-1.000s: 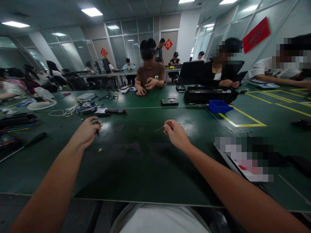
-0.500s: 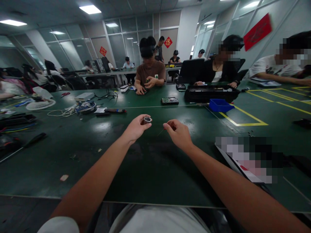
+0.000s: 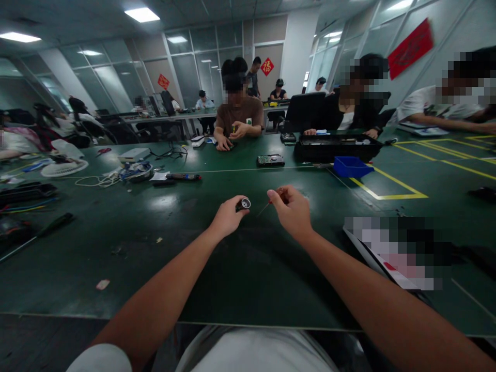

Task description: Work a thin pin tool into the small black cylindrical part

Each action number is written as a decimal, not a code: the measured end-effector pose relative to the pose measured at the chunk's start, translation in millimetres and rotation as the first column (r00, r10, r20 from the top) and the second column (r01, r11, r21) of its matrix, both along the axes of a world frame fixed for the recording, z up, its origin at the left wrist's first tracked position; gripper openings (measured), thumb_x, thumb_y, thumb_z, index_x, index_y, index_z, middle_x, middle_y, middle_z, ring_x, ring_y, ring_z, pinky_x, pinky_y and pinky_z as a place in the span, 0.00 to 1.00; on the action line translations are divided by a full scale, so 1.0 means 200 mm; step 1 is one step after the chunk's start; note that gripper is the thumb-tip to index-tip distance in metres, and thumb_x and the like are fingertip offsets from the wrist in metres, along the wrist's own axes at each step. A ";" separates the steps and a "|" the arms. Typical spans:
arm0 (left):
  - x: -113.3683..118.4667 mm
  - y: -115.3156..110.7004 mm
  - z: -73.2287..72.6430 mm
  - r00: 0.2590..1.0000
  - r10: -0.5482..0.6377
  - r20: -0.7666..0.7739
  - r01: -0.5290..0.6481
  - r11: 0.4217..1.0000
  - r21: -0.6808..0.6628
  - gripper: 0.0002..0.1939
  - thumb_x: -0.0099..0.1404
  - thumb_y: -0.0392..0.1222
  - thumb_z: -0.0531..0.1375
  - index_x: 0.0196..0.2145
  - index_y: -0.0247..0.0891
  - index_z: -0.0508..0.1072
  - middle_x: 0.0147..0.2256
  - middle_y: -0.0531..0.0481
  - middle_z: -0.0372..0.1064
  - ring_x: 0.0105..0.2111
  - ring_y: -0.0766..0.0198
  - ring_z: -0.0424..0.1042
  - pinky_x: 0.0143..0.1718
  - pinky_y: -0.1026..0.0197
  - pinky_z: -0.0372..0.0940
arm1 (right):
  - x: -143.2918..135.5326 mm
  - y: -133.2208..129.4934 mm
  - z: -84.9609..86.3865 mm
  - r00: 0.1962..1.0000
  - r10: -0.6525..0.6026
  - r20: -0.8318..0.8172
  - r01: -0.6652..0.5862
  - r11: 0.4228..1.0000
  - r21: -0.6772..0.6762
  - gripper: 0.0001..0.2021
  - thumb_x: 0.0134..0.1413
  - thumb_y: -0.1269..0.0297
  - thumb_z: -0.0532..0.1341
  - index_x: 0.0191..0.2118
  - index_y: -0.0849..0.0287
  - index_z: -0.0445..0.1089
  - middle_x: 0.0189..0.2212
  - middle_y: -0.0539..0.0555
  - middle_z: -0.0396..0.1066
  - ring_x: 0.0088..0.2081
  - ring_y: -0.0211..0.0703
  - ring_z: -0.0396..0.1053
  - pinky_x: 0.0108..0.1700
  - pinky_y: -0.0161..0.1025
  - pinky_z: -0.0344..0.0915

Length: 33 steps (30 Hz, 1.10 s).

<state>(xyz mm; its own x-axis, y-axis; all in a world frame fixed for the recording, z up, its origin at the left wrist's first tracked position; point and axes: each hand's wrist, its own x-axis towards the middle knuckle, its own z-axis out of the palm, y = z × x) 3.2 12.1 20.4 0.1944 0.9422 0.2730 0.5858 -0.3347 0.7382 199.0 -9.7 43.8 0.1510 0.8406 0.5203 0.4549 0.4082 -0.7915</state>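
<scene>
My left hand (image 3: 228, 219) is closed around a short dark cylinder with a silver ring at its open end (image 3: 245, 204), which looks like a flashlight head. That end faces right and up, toward my other hand. In my right hand (image 3: 291, 209) is a thin screwdriver (image 3: 264, 209), pinched between thumb and fingers. Its slim shaft slants down and left, with a bit of red handle showing; the rest is hidden in the palm. The screwdriver tip is a little apart from the cylinder. Both hands are held above the green table (image 3: 232, 274).
A circuit-board drive (image 3: 270, 160), a black case (image 3: 337, 150) and a blue bin (image 3: 352, 167) lie ahead. Left are tangled cables (image 3: 135, 171), a pen-like tool (image 3: 182, 176) and a long screwdriver (image 3: 54, 225). A pale tray (image 3: 377, 256) lies right. People sit across the table.
My left hand has moved right and down, tilting the cylinder so its ringed end turns toward the screwdriver. My right hand has shifted slightly right, and more of the shaft shows.
</scene>
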 end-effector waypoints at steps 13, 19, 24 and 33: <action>0.00 0.00 -0.02 0.999 -0.037 -0.027 0.038 0.999 0.020 0.18 0.61 0.33 0.64 0.49 0.42 0.76 0.50 0.47 0.75 0.52 0.53 0.72 0.58 0.50 0.62 | 0.00 0.03 -0.07 0.970 0.185 -0.159 -0.181 0.983 0.041 0.12 0.61 0.52 0.59 0.40 0.55 0.68 0.32 0.54 0.77 0.35 0.47 0.77 0.40 0.45 0.72; 0.00 0.00 -0.03 0.998 -0.054 -0.041 0.055 0.997 0.046 0.18 0.62 0.35 0.64 0.51 0.41 0.75 0.50 0.46 0.75 0.52 0.53 0.71 0.58 0.50 0.62 | 0.00 0.03 -0.06 0.981 0.170 -0.097 -0.167 0.985 0.032 0.11 0.61 0.54 0.59 0.39 0.56 0.68 0.32 0.55 0.78 0.35 0.47 0.77 0.39 0.44 0.71; 0.00 0.00 -0.03 0.996 -0.054 -0.068 0.058 0.996 0.061 0.18 0.62 0.35 0.64 0.51 0.42 0.76 0.50 0.46 0.75 0.52 0.53 0.71 0.58 0.49 0.61 | 0.00 0.03 -0.06 0.985 0.168 -0.051 -0.167 0.986 0.016 0.10 0.61 0.54 0.59 0.39 0.55 0.69 0.32 0.54 0.78 0.35 0.46 0.77 0.39 0.44 0.70; -0.03 0.01 -0.06 0.994 -0.017 -0.105 0.026 0.997 0.077 0.20 0.62 0.36 0.64 0.52 0.43 0.75 0.52 0.46 0.74 0.54 0.52 0.69 0.59 0.48 0.60 | 0.01 0.02 -0.04 0.992 0.058 0.109 -0.055 0.998 -0.036 0.17 0.55 0.46 0.64 0.29 0.55 0.69 0.21 0.50 0.73 0.24 0.42 0.69 0.28 0.39 0.60</action>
<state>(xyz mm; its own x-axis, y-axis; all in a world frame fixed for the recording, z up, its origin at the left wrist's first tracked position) -2.6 13.7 9.1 0.2455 0.9140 0.3229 0.6502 -0.4023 0.6445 201.0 -5.9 36.2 0.0464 0.8633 0.5026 0.5165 0.4099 -0.7518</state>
